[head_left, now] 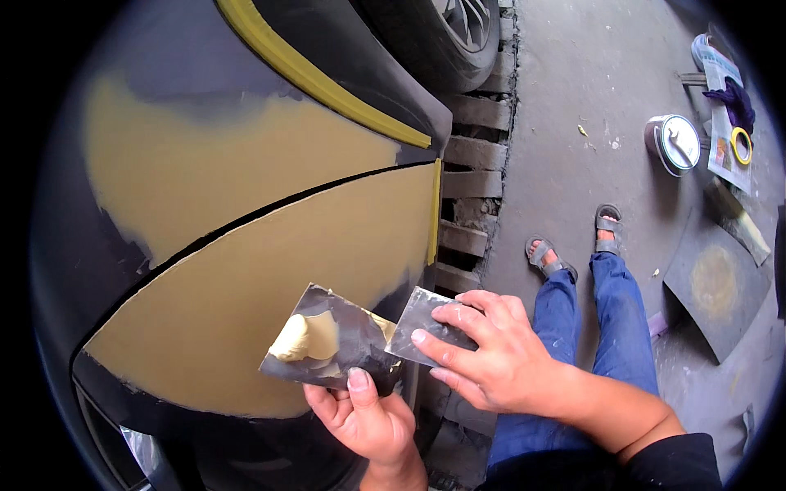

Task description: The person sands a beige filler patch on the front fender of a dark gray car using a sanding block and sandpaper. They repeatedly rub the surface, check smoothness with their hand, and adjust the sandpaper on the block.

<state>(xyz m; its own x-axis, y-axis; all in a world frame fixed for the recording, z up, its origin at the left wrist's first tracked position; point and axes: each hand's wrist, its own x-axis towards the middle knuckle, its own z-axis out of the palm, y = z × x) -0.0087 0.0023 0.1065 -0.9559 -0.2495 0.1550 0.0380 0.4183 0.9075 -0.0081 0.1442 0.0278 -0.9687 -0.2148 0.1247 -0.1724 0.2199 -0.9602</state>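
My left hand (368,417) grips a dark, flat mixing plate (352,344) by its lower edge, thumb on top. A mound of yellow body filler (293,338) sits on the plate's left part, with a smear beside it. In my right hand (499,352) is a thin grey metal spreader (422,323), its fingers lying across the upper face. The spreader's left corner meets or overlaps the plate's right end, where some filler shows. Behind them is a dark car body panel (205,319) covered with a wide layer of tan filler.
Yellow masking tape (327,82) lines the wheel arch near a tyre (458,49). A concrete grating (475,155) runs beside the car. On the floor at right stand a round can (673,144), a roll of yellow tape (741,146) and a dark board (714,286).
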